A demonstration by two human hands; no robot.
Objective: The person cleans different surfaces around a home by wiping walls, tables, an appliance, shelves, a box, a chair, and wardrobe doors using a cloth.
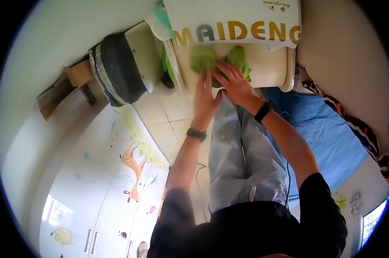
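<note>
A bright green cloth piece [237, 56], which may be a small garment or socks, lies bunched on a cream padded surface [267, 64]. Its left part is blurred and its exact kind cannot be made out. My left hand [206, 96] reaches up to the blurred left part, fingertips closed at its lower edge and thumb apart. From the right, my right hand [238, 86] lies over the middle of the cloth, fingers stretched out and touching it. Black bands circle both wrists. The hands cover part of the cloth between them.
A white bag printed MAIDENG [237, 17] lies across the back of the padded surface. To the left are a dark bin-like container [117, 69] and an opened cardboard box [57, 94]. A white cabinet with deer pictures [108, 185] stands lower left; blue bedding [319, 129] is at right.
</note>
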